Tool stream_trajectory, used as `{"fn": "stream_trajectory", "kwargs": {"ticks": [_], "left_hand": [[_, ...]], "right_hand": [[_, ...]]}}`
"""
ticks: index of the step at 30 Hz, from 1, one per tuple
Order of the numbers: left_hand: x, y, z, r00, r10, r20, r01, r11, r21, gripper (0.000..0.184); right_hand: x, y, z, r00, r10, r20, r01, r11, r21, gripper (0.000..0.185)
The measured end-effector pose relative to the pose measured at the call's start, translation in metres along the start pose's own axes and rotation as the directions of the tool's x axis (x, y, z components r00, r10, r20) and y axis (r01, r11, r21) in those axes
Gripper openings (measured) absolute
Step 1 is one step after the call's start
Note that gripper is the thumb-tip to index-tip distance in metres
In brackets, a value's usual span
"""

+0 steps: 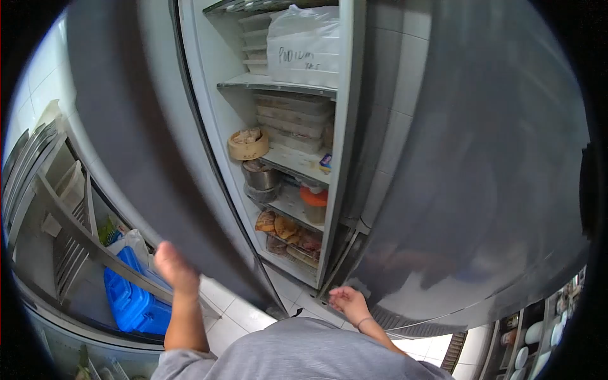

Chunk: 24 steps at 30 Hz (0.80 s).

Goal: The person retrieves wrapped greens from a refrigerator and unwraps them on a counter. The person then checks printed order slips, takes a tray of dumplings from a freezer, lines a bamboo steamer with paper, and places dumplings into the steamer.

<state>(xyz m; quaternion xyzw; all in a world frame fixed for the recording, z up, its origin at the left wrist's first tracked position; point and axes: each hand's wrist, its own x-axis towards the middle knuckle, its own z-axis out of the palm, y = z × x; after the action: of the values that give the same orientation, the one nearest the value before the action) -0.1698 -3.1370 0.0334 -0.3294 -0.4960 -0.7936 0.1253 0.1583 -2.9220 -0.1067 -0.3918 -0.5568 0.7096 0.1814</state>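
An upright fridge stands open ahead, its left door [136, 114] swung out. My left hand [175, 266] is raised beside the lower part of that door, blurred; how its fingers are set is hard to make out. Low in front of my body is my right hand [348, 303], fingers apart and slightly curled, holding nothing, near the bottom of the grey door [468, 164]. Inside the fridge are a white bag [303, 50] with handwriting, stacked plastic containers [294, 117], a bamboo steamer [248, 147], a metal pot [259, 177] and a tub with an orange lid [314, 197].
On the left, a metal rack [95, 244] holds a blue container [134, 301] and plastic bags. White floor tiles [233, 320] show between the doors and my body. Shelves with dishes [533, 332] stand at the lower right.
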Motion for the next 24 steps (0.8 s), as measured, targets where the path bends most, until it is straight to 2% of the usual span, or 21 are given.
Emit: {"fn": "stream_trajectory", "kwargs": {"ticks": [1,2,3,4,5,6,7,8,9,11,13,15,16,18,21,22,23,24], "left_hand": [[-0.002,-0.009,-0.057,0.989,0.138,-0.06,-0.121,0.966,0.229,0.024],[0.001,-0.014,-0.088,0.956,0.28,-0.09,-0.211,0.865,0.454,0.034],[0.011,0.003,-0.097,0.885,0.464,0.043,-0.362,0.625,0.692,0.035],[0.024,0.031,-0.104,0.784,0.578,0.225,-0.46,0.299,0.836,0.035],[0.035,0.047,-0.111,0.812,0.543,0.215,-0.494,0.442,0.749,0.034],[0.039,0.041,-0.143,0.822,0.527,0.216,-0.482,0.443,0.756,0.034],[0.049,0.025,-0.191,0.942,0.335,0.023,-0.302,0.813,0.498,0.034],[0.052,0.016,-0.221,0.994,0.062,-0.085,-0.052,0.991,0.12,0.033],[0.056,0.026,-0.211,0.984,0.049,-0.169,-0.039,0.997,0.065,0.031],[0.063,0.031,-0.213,0.976,0.087,-0.2,-0.061,0.989,0.134,0.031],[0.064,0.033,-0.216,0.968,0.131,-0.215,-0.088,0.976,0.198,0.031],[0.065,0.034,-0.217,0.96,0.164,-0.227,-0.106,0.963,0.25,0.031],[0.066,0.037,-0.219,0.958,0.176,-0.227,-0.111,0.955,0.274,0.031],[0.065,0.038,-0.22,0.948,0.208,-0.239,-0.124,0.938,0.322,0.031],[0.061,0.041,-0.221,0.939,0.235,-0.252,-0.12,0.909,0.4,0.031],[0.06,0.041,-0.22,0.937,0.24,-0.255,-0.115,0.899,0.423,0.031],[0.059,0.041,-0.22,0.936,0.24,-0.257,-0.108,0.892,0.438,0.031],[0.061,0.041,-0.218,0.933,0.249,-0.261,-0.111,0.887,0.449,0.031]], "right_hand": [[0.013,-0.003,0.016,0.996,-0.055,0.072,0.057,0.998,-0.025,0.016],[0.026,-0.012,0.032,0.984,-0.103,0.148,0.111,0.993,-0.05,0.016],[0.039,-0.023,0.048,0.976,-0.141,0.164,0.166,0.974,-0.151,0.015],[0.051,-0.041,0.065,0.967,-0.176,0.187,0.22,0.943,-0.252,0.015],[0.056,-0.068,0.084,0.948,-0.232,0.215,0.283,0.927,-0.246,0.014],[0.061,-0.093,0.104,0.927,-0.285,0.243,0.341,0.91,-0.236,0.014],[0.085,-0.101,0.121,0.859,-0.432,0.275,0.509,0.78,-0.364,0.015],[0.086,-0.128,0.143,0.883,-0.378,0.279,0.462,0.809,-0.363,0.018],[0.094,-0.136,0.162,0.824,-0.493,0.28,0.562,0.772,-0.296,0.019],[0.118,-0.152,0.191,0.756,-0.545,0.363,0.654,0.66,-0.37,0.018],[0.129,-0.185,0.209,0.697,-0.62,0.36,0.705,0.502,-0.5,0.019],[0.171,-0.205,0.212,0.592,-0.747,0.304,0.764,0.4,-0.506,0.02],[0.187,-0.213,0.211,0.571,-0.786,0.238,0.755,0.389,-0.529,0.02],[0.206,-0.228,0.205,0.673,-0.712,0.201,0.677,0.483,-0.555,0.021],[0.217,-0.199,0.204,0.721,-0.627,0.296,0.666,0.508,-0.545,0.021],[0.214,-0.179,0.208,0.774,-0.534,0.341,0.611,0.486,-0.625,0.022],[0.218,-0.151,0.207,0.835,-0.37,0.407,0.547,0.485,-0.682,0.023],[0.221,-0.123,0.203,0.814,-0.248,0.525,0.579,0.418,-0.7,0.026]]}}
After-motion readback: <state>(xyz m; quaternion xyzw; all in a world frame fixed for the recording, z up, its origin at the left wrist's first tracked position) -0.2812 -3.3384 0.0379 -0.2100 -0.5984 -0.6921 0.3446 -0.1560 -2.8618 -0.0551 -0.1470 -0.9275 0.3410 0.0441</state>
